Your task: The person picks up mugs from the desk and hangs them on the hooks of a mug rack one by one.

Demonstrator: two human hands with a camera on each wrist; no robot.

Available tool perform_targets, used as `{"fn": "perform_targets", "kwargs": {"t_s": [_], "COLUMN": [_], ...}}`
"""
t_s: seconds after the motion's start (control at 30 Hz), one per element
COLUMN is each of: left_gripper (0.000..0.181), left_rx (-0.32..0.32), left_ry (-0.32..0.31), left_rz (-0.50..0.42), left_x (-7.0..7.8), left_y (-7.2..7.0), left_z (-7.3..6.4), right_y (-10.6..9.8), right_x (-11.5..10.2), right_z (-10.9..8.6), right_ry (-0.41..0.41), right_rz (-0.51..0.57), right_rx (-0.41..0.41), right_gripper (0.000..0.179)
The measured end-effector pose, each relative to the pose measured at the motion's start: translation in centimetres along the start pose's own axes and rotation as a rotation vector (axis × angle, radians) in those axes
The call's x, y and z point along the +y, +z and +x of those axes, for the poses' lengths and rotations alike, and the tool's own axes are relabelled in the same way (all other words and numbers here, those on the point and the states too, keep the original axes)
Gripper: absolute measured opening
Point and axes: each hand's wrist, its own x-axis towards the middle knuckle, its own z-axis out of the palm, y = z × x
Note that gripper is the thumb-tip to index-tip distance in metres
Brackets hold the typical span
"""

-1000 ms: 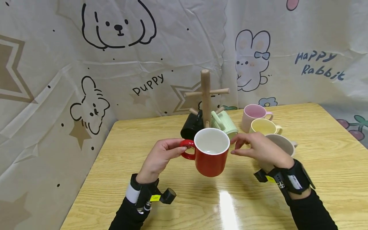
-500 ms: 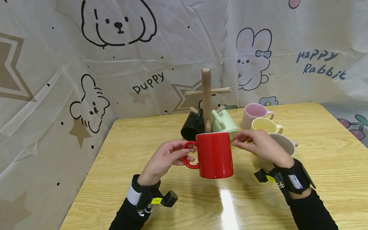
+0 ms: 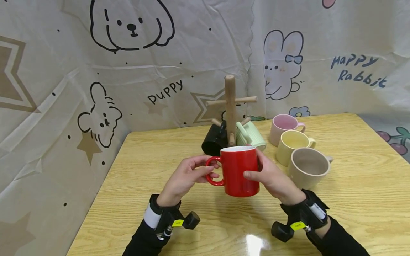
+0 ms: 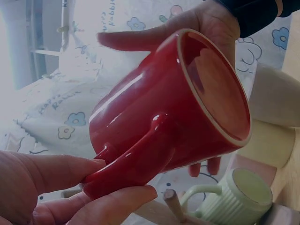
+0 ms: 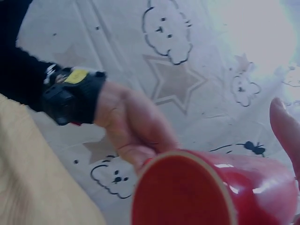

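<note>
A red mug (image 3: 240, 172) with a white inside is held upright above the table in the head view. My left hand (image 3: 185, 179) pinches its handle (image 4: 131, 164) between thumb and fingers. At the mug's right side is my right hand (image 3: 277, 177), its straight thumb in front of the wall and its fingers mostly hidden behind. Both wrist views show that thumb (image 5: 285, 129) stretched out, standing off the red wall. Just behind the mug rises a wooden mug tree (image 3: 230, 106), with a black mug (image 3: 213, 140) and a pale green mug (image 3: 253, 137) hanging tilted on its lower pegs.
Right of the tree, a pink mug (image 3: 282, 129), a yellow mug (image 3: 293, 147) and a beige mug (image 3: 307, 169) stand in a row on the wooden table (image 3: 362, 185). The tree's upper pegs (image 3: 246, 100) stick out sideways. A printed cloth (image 3: 153, 71) hangs behind the table.
The red mug has turned from tipped towards the camera to nearly level. My right hand has moved left and down from beside the mug, its thumb now in front and fingers behind.
</note>
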Motion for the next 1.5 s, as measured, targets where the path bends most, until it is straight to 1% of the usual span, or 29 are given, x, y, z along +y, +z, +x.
{"fn": "perform_targets", "kwargs": {"t_s": [0.13, 0.23, 0.33, 0.43, 0.5, 0.6, 0.67, 0.77, 0.87, 0.93, 1.0, 1.07, 1.13, 1.27, 1.5], "left_gripper": [0.033, 0.032, 0.031, 0.031, 0.032, 0.037, 0.041, 0.045, 0.045, 0.044, 0.043, 0.043, 0.042, 0.041, 0.038], "left_rx": [0.001, 0.008, 0.012, -0.002, -0.024, -0.064, -0.086, -0.083, -0.053, -0.033, -0.031, -0.035, -0.042, -0.045, -0.043], "left_ry": [-0.010, -0.026, -0.037, -0.035, -0.024, -0.001, 0.019, 0.044, 0.069, 0.076, 0.080, 0.076, 0.073, 0.073, 0.102], "left_rz": [0.033, 0.051, 0.079, 0.132, 0.185, 0.293, 0.341, 0.366, 0.362, 0.367, 0.370, 0.373, 0.378, 0.388, 0.410], "left_x": [-0.2, -0.4, -0.5, -0.4, -0.2, 0.3, 0.6, 1.2, 1.8, 2.1, 2.5, 2.7, 2.8, 2.9, 2.9], "left_y": [0.3, 0.3, 0.2, 0.1, -0.2, -0.8, -1.4, -2.4, -3.5, -4.1, -4.6, -4.8, -4.8, -4.7, -4.6], "left_z": [0.2, 0.3, 0.4, 0.5, 0.5, 0.1, -0.4, -1.3, -2.2, -2.8, -3.2, -3.5, -3.6, -3.7, -3.8], "right_y": [1.1, 1.6, 1.9, 2.1, 2.2, 2.5, 2.8, 3.5, 4.4, 4.9, 5.3, 5.3, 5.1, 4.5, 3.7], "right_x": [0.8, 1.4, 1.8, 2.1, 2.2, 2.3, 2.5, 3.0, 3.9, 4.6, 5.2, 5.6, 5.8, 6.1, 6.4], "right_z": [0.6, 1.1, 1.3, 1.3, 1.3, 1.2, 1.1, 0.8, 0.5, 0.5, 0.7, 1.1, 1.7, 3.0, 4.8], "right_ry": [0.040, 0.042, 0.049, 0.067, 0.069, 0.061, 0.040, -0.011, -0.095, -0.162, -0.230, -0.269, -0.301, -0.302, -0.294], "right_rz": [-0.005, -0.002, 0.023, 0.037, 0.042, 0.043, 0.051, 0.089, 0.189, 0.278, 0.360, 0.408, 0.432, 0.420, 0.395], "right_rx": [0.115, 0.168, 0.185, 0.196, 0.204, 0.223, 0.240, 0.292, 0.394, 0.473, 0.542, 0.596, 0.635, 0.692, 0.769], "right_gripper": [0.075, 0.073, 0.066, 0.066, 0.067, 0.068, 0.069, 0.067, 0.064, 0.061, 0.059, 0.058, 0.059, 0.062, 0.067]}}
